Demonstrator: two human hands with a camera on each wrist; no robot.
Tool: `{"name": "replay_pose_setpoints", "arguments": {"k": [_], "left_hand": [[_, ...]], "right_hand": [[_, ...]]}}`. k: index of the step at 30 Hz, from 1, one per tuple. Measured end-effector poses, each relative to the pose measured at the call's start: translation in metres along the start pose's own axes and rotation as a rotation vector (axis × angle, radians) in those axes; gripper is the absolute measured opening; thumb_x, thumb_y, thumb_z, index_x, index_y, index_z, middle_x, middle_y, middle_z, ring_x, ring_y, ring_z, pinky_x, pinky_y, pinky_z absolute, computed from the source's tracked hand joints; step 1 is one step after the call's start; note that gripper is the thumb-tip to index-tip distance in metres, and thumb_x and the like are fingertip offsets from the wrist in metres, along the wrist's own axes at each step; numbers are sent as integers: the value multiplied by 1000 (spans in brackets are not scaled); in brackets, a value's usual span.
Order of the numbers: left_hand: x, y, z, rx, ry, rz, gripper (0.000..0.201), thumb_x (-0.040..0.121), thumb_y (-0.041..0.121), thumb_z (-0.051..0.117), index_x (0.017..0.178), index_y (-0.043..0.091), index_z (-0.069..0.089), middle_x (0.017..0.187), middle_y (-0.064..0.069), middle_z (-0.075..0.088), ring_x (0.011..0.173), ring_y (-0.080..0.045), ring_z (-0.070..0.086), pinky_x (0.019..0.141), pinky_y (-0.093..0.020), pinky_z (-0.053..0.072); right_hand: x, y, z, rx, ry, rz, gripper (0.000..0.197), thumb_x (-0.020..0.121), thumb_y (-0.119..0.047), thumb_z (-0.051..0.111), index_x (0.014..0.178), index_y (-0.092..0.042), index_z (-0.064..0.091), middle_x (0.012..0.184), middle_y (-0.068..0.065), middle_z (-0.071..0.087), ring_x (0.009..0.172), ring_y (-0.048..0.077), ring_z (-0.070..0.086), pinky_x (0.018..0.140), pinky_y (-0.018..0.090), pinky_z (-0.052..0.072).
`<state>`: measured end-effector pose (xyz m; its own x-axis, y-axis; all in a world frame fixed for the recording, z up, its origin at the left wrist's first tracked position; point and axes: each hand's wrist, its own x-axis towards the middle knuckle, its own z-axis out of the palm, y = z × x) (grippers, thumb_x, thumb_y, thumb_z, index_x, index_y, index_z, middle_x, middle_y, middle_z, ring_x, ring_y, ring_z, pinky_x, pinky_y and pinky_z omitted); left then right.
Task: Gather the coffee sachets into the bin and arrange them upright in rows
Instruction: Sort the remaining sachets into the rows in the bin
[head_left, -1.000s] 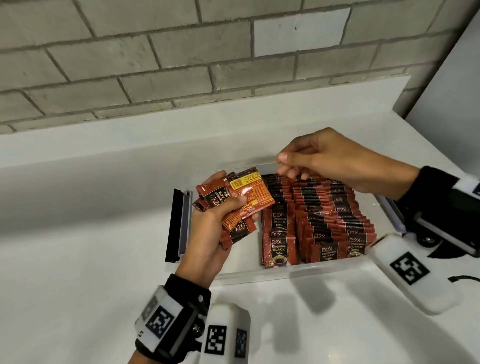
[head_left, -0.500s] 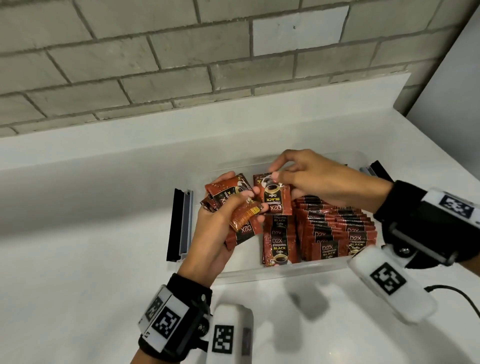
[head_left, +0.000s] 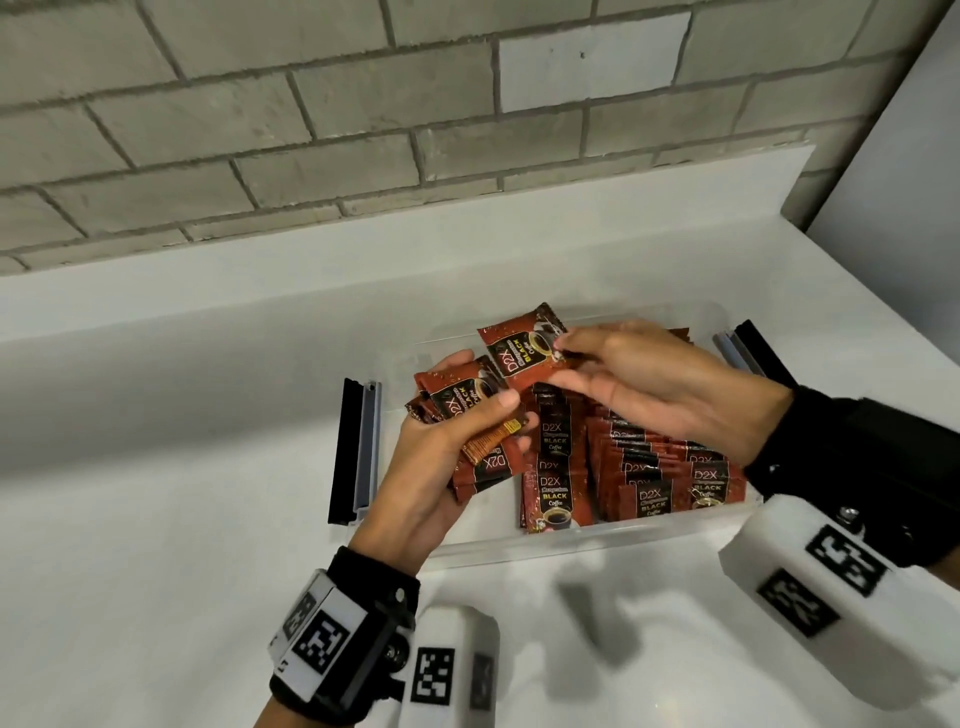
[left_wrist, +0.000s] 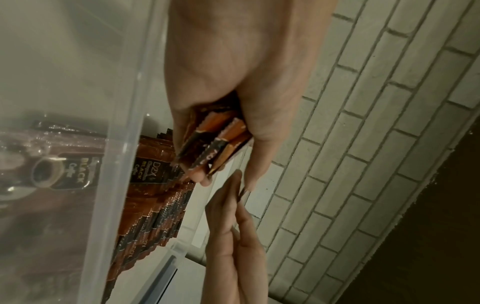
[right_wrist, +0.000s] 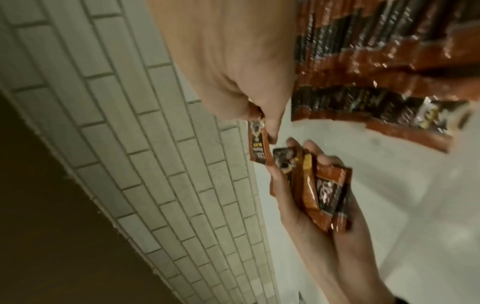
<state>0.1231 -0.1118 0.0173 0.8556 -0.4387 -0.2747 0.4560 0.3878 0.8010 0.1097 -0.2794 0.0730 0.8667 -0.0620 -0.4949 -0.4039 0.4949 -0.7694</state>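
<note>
A clear plastic bin (head_left: 582, 540) sits on the white counter. Red-and-black coffee sachets stand in rows (head_left: 660, 467) across its right and middle part; one short row (head_left: 553, 467) leans next to them. My left hand (head_left: 441, 467) hovers over the bin's left end and grips a fanned bunch of sachets (head_left: 467, 415), also seen from the wrists (left_wrist: 215, 144) (right_wrist: 319, 191). My right hand (head_left: 639, 384) pinches one single sachet (head_left: 522, 348) by its corner, just above the bunch (right_wrist: 259, 144).
The bin's black-and-grey latch handles stick out at the left end (head_left: 356, 452) and the right end (head_left: 748, 348). A brick wall (head_left: 363, 114) rises behind the counter ledge. White counter (head_left: 156, 571) spreads to the left and in front.
My right hand came down to the bunch, took one sachet from it and has lifted it up and slightly away. The left hand stayed over the bin's left end.
</note>
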Motion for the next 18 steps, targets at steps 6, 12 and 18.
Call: {"name": "replay_pose_setpoints", "arguments": {"k": [6,12,18], "left_hand": [[1,1,-1,-52,12,88,57,68,-7,68,115,23,58,100,-14,72,74,-27,70,61,-31,59],[0,3,0,-49,97,161,63,66,-3,69,122,23,56,97,-6,73,86,-25,72,63,-34,59],[0,2,2,24,87,83,65,65,-7,72,121,22,57,110,-16,69,98,-37,68,73,-45,59]], "right_hand": [[-3,21,0,-369,24,-16,9,93,-14,59,96,-6,62,79,0,63,74,8,56,69,22,48],[-12,27,-15,-744,-117,77,21,83,-25,71,97,-10,70,86,-1,66,77,6,52,66,20,42],[-12,5,-14,-972,-13,-172,54,73,-51,69,118,-24,59,109,-8,62,105,6,56,91,24,40]]}}
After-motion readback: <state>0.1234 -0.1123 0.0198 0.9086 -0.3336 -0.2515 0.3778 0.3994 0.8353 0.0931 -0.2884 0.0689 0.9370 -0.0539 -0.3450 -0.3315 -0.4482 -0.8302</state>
